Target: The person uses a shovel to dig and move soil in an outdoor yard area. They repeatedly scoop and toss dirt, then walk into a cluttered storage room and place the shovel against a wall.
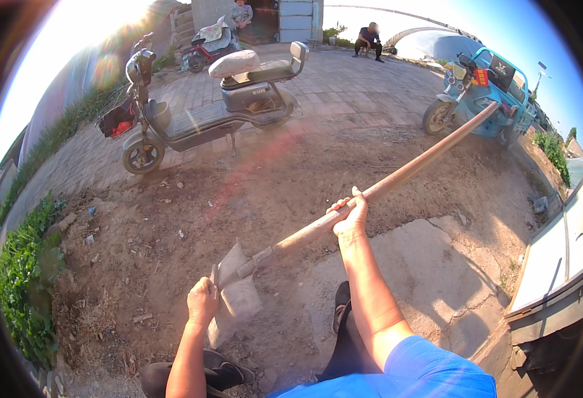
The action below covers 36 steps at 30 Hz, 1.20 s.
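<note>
A shovel lies slantwise before me, its wooden handle rising to the upper right. Around the lower part of that handle my right hand is closed, thumb up along the wood. The flat metal blade hangs at the lower left, dusty and pale, above the dirt. At the blade's left side my left hand grips a small thin piece that stands up from the fist against the metal. What that piece is made of, I cannot tell. My fingers hide its lower end.
A grey electric scooter stands on brick paving ahead. A blue cargo tricycle is at the right, near the handle's far end. One seated person and another person are farther back. Green plants border the left; a cracked concrete slab lies right.
</note>
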### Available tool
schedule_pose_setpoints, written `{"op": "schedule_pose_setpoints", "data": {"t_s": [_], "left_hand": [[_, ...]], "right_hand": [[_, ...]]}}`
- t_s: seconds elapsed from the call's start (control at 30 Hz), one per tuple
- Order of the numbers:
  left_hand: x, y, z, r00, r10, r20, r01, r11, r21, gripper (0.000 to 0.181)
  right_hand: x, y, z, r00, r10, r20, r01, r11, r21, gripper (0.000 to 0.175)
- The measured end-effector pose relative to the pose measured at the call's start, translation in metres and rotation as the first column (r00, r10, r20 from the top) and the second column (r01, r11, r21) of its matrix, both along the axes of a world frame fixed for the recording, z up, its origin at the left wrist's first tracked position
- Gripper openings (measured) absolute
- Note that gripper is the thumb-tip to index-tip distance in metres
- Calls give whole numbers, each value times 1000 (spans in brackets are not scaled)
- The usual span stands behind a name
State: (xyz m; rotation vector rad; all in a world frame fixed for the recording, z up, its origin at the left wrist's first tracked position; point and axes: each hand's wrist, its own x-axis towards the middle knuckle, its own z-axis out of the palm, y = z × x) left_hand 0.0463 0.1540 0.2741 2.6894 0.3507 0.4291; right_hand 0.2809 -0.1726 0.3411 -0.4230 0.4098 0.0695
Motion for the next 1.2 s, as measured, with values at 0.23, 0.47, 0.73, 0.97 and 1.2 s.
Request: {"op": "schedule_pose_setpoints", "data": {"t_s": [0.23,0.47,0.73,0.97,1.2], "left_hand": [[0,-22,7,987,-26,157,21,999,33,9],[-5,-46,19,973,-78,215,88,995,-38,11],[-1,-2,-17,990,136,46,-137,991,8,15],[-1,-44,8,980,-2,198,16,997,-70,10],[2,-29,1,978,74,193,-65,996,-53,12]], "right_hand": [[0,2,-1,1000,-16,17,17,1000,-6,32],[-3,5,0,999,-16,35,16,1000,2,33],[-8,11,6,998,-36,50,36,999,-11,34],[-1,5,-2,997,-54,61,54,999,3,35],[-7,7,1,994,-67,87,68,998,-1,37]]}}
